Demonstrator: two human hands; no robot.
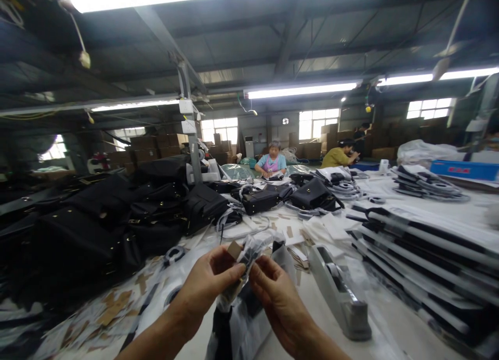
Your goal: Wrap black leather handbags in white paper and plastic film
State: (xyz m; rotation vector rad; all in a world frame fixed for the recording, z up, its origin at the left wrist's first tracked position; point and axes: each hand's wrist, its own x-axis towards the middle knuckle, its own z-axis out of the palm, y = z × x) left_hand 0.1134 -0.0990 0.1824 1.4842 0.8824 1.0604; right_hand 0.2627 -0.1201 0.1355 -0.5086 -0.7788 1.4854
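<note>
My left hand (210,277) pinches a small brown cardboard piece (234,249) together with part of a clear plastic wrap (255,245). Close beside it, my right hand (275,287) has thumb and fingers pressed together on the same wrap. Black strap-like material (223,331) shows under the plastic, hanging down between my wrists toward the bottom edge. Just right of my right hand stands a grey tape dispenser (339,292). Exactly how the wrap folds between my fingertips is hard to make out.
Black bags (78,235) are heaped at the left, with more bags (261,200) ahead. Stacked wrapped black pieces (424,261) fill the right side. Cardboard scraps (115,305) lie at the lower left. A person (272,162) sits across the table, another (339,154) farther right.
</note>
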